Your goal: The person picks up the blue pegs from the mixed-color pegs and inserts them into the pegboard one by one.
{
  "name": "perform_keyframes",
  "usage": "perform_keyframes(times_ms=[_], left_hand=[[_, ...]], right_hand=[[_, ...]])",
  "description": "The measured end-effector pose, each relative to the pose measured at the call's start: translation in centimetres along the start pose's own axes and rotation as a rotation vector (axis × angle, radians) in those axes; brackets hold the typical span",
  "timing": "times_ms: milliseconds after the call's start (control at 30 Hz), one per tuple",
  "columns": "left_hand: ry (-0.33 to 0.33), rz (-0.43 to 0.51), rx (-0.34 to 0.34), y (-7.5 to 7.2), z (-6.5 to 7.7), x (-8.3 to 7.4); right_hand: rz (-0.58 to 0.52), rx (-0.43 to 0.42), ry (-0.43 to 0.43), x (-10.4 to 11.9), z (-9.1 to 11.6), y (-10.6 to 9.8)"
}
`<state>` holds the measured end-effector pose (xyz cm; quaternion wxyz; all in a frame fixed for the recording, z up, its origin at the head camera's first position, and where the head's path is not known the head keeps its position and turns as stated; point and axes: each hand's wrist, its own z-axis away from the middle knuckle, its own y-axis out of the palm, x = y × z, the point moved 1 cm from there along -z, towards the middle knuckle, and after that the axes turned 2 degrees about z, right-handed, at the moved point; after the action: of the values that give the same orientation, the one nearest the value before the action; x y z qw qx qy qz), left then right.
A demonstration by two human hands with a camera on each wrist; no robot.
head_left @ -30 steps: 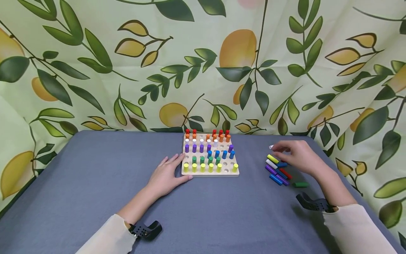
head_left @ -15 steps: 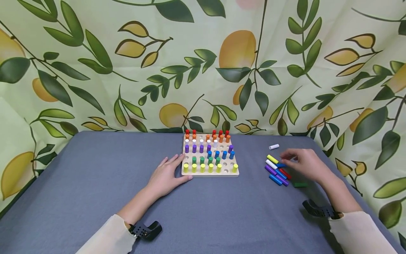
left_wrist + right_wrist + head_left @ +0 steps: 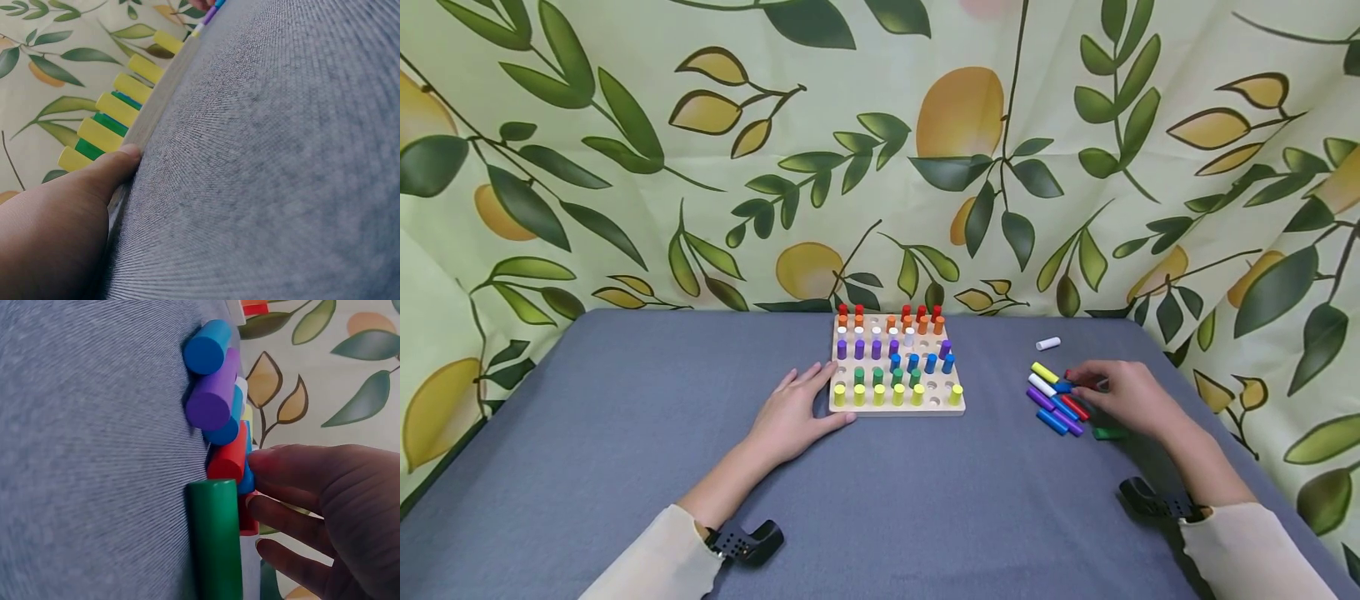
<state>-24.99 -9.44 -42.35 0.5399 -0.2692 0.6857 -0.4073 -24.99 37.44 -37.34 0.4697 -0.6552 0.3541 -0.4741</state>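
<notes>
"How's the light on my head view?"
"Soft and fairly even, though I see a dark shadow on the cloth [image 3: 917, 508] beneath the right forearm [image 3: 1198, 467]."
"And my wrist views?"
"Dimmer and cooler. Beside the left hand [image 3: 59, 234] the weave breaks into streaky ripples, and detail ahead of its thumb softens. Near the right hand [image 3: 353, 512], I get a faint sheen along the green peg [image 3: 217, 544]."

Showing pale matt wood on pegboard [image 3: 880, 411]; showing smooth satin sheen on green peg [image 3: 215, 544]; showing rough matt weave on tablecloth [image 3: 269, 175]
</notes>
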Motion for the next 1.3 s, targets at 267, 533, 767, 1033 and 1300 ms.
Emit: perform_keyframes(times_ms=[267, 533, 767, 1033, 1300], left_hand=[[0.0, -0.001, 0.005, -0.2, 0.1, 0.0], [-0.001, -0.002, 0.004, -0.2, 0.0, 0.0], [0.006, -0.005, 0.003, 0.0, -0.1, 0.1], [0.01, -0.006, 0.0, -0.1, 0.0, 0.1], [0.011, -0.005, -0.003, 0.0, 0.0, 0.1]], right_hand=[[0.008, 0.015, 0.021, -0.4, 0.6, 0.5], [0.005, -0.013, 0.036, -0.9, 1.2, 0.7], [0.007, -0.013, 0.046, -0.6, 1.4, 0.4], [0.053, -0.117, -0.023, 1.2, 1.0, -1.0], [0.065, -0.175, -0.133, 4.3, -0.3, -2.2]])
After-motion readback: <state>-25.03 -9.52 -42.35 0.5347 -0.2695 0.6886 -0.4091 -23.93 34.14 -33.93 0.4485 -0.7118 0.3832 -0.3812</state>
